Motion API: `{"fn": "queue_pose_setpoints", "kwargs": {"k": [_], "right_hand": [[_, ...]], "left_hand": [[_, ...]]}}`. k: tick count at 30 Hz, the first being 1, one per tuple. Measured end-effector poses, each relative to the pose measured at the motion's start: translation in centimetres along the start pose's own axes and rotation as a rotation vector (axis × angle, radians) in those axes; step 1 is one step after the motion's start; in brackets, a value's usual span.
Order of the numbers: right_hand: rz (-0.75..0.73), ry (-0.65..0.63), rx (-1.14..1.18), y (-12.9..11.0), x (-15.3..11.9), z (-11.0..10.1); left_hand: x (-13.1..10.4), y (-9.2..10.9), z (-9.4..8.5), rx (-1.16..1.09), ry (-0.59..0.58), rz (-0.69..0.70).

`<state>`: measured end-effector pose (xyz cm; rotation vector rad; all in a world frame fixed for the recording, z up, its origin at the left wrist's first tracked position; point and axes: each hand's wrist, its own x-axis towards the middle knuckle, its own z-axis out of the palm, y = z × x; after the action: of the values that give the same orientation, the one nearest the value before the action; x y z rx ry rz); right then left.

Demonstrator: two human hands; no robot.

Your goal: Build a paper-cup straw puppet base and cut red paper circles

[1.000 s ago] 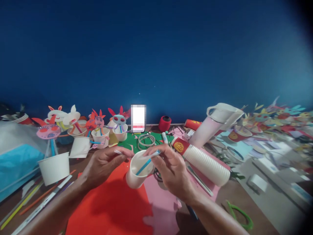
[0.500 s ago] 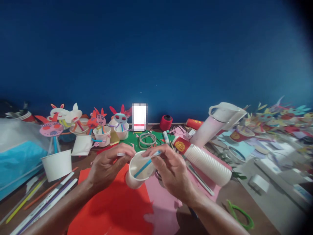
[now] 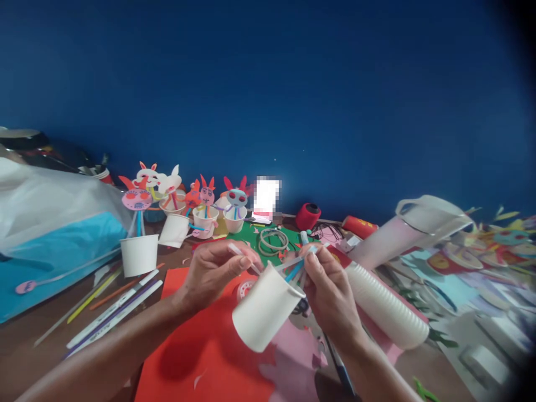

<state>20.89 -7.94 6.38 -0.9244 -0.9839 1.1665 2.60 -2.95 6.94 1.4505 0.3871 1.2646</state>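
A white paper cup (image 3: 268,310) hangs tilted between my hands, its mouth toward the upper right. My left hand (image 3: 224,273) is closed in a pinch on a whitish straw (image 3: 244,258) beside the cup's rim. My right hand (image 3: 329,279) is closed around the upper ends of a blue straw (image 3: 295,272) and a pale straw, which run down into the cup. Whether the left hand's straw joins the cup cannot be made out. Red paper (image 3: 196,335) and pink paper (image 3: 293,346) lie below the cup.
Cups with paper animal faces (image 3: 139,254) stand at the back left, near a blue-and-white bag (image 3: 62,245). Markers (image 3: 113,312) lie in front of them. A stack of cups (image 3: 389,304), a pitcher (image 3: 402,223) and a red round device (image 3: 308,215) are on the right and back.
The cup has tipped from nearly upright to leaning, its mouth now toward my right hand. Both hands have shifted right in view as the camera turned left.
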Motion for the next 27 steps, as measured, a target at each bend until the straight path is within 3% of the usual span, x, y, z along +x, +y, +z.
{"fn": "queue_pose_setpoints", "kwargs": {"k": [7, 13, 19, 27], "right_hand": [[0.036, 0.086, 0.102, 0.0, -0.2, 0.7], [0.08, 0.225, 0.131, 0.0, 0.0, 1.1], [0.106, 0.241, 0.15, 0.4, -0.1, 1.1], [0.139, 0.17, 0.173, 0.5, -0.7, 1.2]], "left_hand": [[-0.4, 0.3, 0.5, -0.044, 0.064, -0.051], [-0.6, 0.1, 1.0, -0.011, -0.001, -0.136], [-0.2, 0.1, 1.0, 0.113, -0.047, 0.103], [-1.3, 0.2, 1.3, 0.276, 0.041, 0.126]]}}
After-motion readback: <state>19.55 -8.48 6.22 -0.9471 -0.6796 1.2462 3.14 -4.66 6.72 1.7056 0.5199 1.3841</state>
